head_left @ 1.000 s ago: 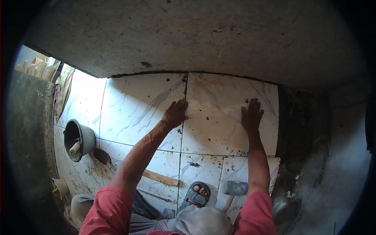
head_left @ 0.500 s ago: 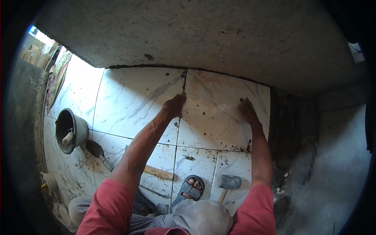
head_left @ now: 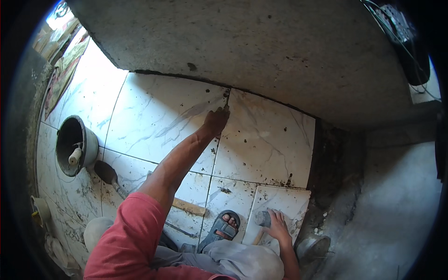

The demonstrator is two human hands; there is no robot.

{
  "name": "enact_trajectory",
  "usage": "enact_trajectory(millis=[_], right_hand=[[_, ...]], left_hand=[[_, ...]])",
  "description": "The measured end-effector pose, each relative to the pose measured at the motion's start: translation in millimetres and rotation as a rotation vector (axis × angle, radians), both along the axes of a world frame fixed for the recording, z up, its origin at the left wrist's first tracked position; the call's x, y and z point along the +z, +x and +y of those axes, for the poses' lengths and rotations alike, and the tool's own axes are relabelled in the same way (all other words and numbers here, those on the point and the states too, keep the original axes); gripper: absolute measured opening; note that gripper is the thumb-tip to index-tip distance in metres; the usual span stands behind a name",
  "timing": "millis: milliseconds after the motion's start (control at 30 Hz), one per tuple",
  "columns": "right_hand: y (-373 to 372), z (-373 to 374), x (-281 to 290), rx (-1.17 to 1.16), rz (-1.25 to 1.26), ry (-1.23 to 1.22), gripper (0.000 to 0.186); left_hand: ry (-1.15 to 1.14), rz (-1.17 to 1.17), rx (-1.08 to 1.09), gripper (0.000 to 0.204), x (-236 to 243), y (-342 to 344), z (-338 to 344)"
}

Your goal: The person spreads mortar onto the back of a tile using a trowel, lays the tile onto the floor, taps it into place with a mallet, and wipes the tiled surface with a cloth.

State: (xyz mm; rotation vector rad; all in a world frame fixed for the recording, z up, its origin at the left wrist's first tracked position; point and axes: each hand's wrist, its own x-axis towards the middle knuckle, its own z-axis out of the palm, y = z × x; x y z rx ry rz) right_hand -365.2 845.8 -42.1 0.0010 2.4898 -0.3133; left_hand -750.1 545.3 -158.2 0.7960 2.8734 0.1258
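White grey-veined floor tiles [head_left: 266, 135] lie in front of me, spotted with bits of dark mortar. My left hand [head_left: 217, 122] rests over the joint between two large tiles, below the wall. Its fingers are curled together there, and anything between them is too small to make out. Close to my foot a mallet with a dark grey head [head_left: 262, 218] and a light wooden handle lies on a tile. My right hand [head_left: 278, 226] is at the right side of the mallet's head, fingers stretched out and slightly apart, seeming to touch it.
A dark bucket [head_left: 92, 144] with a light-handled tool inside stands at left, beside a trowel [head_left: 106, 172]. A wooden strip [head_left: 189, 206] lies near my sandalled foot [head_left: 224, 228]. The concrete wall [head_left: 224, 42] borders the far side; a dark untiled strip [head_left: 333, 158] runs at right.
My right hand has left the right-hand large tile and come back toward me to the mallet. My left hand stays at the joint. The view has tilted slightly.
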Motion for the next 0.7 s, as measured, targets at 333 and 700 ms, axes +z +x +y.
enact_trajectory(millis=[333, 700], right_hand=[[-11.9, -6.5, -20.8, -0.038, -0.11, -0.042, 0.087], [-12.7, -15.8, -23.0, -0.094, -0.099, 0.007, 0.087]], left_hand=[[-0.06, -0.341, -0.406, 0.07, 8.5, 35.8, -87.8], [-0.091, -0.54, -0.715, 0.066, 69.6, 176.3, -186.7]])
